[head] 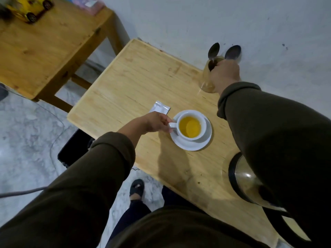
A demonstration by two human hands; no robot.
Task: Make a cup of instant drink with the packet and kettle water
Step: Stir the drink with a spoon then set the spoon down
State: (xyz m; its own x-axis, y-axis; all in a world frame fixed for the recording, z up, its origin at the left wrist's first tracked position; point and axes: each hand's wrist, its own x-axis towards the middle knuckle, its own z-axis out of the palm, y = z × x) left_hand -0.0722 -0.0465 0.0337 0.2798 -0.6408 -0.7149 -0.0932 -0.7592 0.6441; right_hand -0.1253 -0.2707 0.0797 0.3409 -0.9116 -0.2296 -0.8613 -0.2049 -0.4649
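A white cup (191,127) full of yellow drink stands on a white saucer (194,144) on the light wooden table (136,83). My left hand (155,122) pinches the cup's handle. A silver packet (159,108) lies flat just behind that hand. At the table's far right corner my right hand (225,74) reaches into a clear glass (207,81) that holds two spoons (214,49), bowls up; the fingers are at a spoon handle, but the grip is blurred. The steel kettle (245,178) sits at the near right, partly hidden by my right sleeve.
A second, higher wooden table (44,51) stands at the left with a yellow toy car (29,8) on it. A black box (75,149) sits on the marble floor beside the table. A grey cable (23,192) crosses the floor. A white wall lies behind.
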